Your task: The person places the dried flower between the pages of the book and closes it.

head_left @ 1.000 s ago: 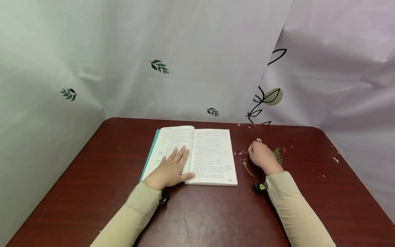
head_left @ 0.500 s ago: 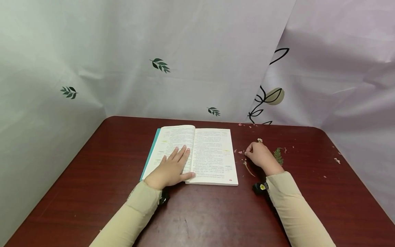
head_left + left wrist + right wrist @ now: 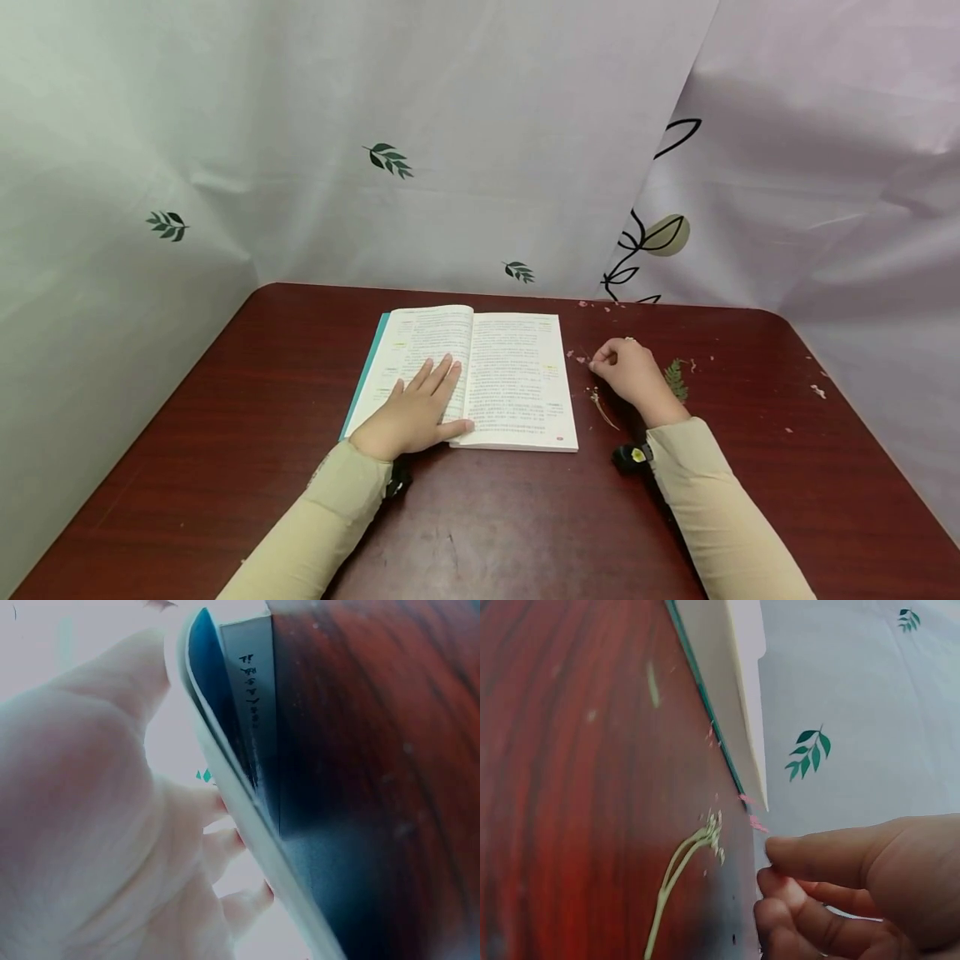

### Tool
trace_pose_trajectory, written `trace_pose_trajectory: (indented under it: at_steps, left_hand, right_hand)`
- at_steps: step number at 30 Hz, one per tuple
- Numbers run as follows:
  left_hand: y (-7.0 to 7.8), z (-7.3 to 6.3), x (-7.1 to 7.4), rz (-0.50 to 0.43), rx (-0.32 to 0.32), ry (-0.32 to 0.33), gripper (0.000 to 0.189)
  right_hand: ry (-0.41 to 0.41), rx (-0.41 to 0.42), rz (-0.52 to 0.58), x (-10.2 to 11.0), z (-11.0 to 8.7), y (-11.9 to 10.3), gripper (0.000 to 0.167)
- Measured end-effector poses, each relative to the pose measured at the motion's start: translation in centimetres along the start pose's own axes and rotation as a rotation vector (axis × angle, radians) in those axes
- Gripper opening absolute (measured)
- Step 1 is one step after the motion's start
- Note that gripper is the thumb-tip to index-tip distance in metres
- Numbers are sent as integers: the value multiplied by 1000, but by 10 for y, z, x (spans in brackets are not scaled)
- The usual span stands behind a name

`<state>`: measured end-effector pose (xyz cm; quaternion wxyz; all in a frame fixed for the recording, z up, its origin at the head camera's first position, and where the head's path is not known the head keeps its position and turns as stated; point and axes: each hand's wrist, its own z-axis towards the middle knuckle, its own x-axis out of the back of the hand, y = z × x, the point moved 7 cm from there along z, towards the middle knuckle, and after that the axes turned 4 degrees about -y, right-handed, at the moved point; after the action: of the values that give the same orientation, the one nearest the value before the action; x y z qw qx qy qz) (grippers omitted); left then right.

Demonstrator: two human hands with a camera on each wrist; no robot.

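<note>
My left hand (image 3: 416, 412) lies flat with spread fingers on the left page of an open book (image 3: 517, 383), its thumb reaching over the bottom of the gutter. In the left wrist view the book's lower edge (image 3: 247, 817) runs beside the palm. To the right of the book, my right hand (image 3: 633, 379) pinches a small pink flower sprig (image 3: 581, 360) between thumb and fingertips; its stem is mostly hidden. Pink petals (image 3: 757, 823) show just past the thumb tip. A pale dried flower stem (image 3: 671, 881) lies on the table close by.
A green fern leaf (image 3: 676, 380) lies right of the right wrist. Petal scraps (image 3: 600, 307) are scattered at the table's back edge, and a pale flower piece (image 3: 818, 391) lies far right. A patterned curtain (image 3: 465, 217) hangs behind the dark red table (image 3: 225, 433).
My right hand's fingertips have shifted slightly left and up, and the pink sprig has moved up a little with them. The left hand has stayed on the page.
</note>
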<state>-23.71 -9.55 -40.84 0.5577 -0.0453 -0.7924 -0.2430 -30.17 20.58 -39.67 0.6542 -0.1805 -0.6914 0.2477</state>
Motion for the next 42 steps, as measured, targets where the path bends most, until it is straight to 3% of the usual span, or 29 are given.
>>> trace_pose_trajectory:
  at_steps: [6, 20, 31, 42]
  left_hand:
    - [-4, -1, -2, -4, 10, -21, 89]
    - [-4, 0, -3, 0, 2, -36, 90]
    - [-3, 1, -2, -14, -2, -30, 89]
    - [-5, 2, -3, -12, 6, -35, 90]
  right_hand:
    - [39, -6, 146, 0, 0, -7, 13]
    - [-14, -64, 662, -32, 4, -20, 20]
    - [-71, -72, 765, -49, 13, -57, 20]
    - [-96, -119, 857, -73, 28, -79, 21]
